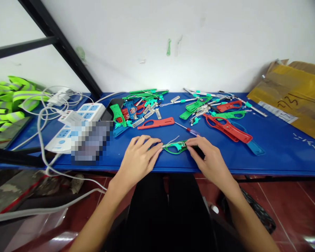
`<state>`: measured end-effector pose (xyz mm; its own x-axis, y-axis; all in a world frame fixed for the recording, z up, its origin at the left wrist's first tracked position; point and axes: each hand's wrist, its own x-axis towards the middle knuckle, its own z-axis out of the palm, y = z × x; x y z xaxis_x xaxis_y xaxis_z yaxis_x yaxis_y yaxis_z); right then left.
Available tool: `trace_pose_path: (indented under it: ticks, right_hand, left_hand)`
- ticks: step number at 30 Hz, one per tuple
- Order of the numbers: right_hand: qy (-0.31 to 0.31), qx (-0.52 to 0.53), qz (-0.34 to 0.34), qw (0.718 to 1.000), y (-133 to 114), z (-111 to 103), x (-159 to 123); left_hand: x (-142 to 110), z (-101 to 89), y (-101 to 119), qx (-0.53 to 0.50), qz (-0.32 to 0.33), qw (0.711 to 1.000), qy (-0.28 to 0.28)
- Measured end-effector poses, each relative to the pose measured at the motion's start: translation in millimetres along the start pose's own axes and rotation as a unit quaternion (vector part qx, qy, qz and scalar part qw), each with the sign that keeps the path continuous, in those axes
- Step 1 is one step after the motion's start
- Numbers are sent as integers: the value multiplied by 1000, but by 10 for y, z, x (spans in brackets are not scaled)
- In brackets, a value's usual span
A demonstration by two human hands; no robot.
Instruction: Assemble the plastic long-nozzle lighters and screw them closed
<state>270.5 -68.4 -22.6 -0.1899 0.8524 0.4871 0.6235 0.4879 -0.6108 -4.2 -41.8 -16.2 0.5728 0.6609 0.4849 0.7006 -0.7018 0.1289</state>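
A green plastic handle shell [176,147] with thin wires in it lies near the front edge of the blue table [278,150]. My left hand [140,157] rests over its left end, fingers curled down onto it. My right hand [207,157] pinches its right end, fingertips pressed together on the part. A small screwdriver with a red handle [189,130] lies just behind my right hand. A red handle shell [156,123] lies a little further back, behind my left hand.
Piles of red, green and blue handle shells, metal tubes and wires [199,106] cover the back of the table. White power strips [76,119] with cables sit at the left. A cardboard box [291,92] stands at the right. Neon vests [10,101] lie far left.
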Motion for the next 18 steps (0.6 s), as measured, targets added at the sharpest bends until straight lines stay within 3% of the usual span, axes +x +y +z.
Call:
trace_pose_path:
  ticks: [7, 18]
  right_hand:
    - [-11, 13, 6, 1000, 13, -21, 15]
    - [7, 34, 14, 999, 28, -20, -1]
  left_hand:
    - [-14, 12, -10, -77, -69, 995, 8]
    - [-32, 32, -25, -67, -65, 996, 12]
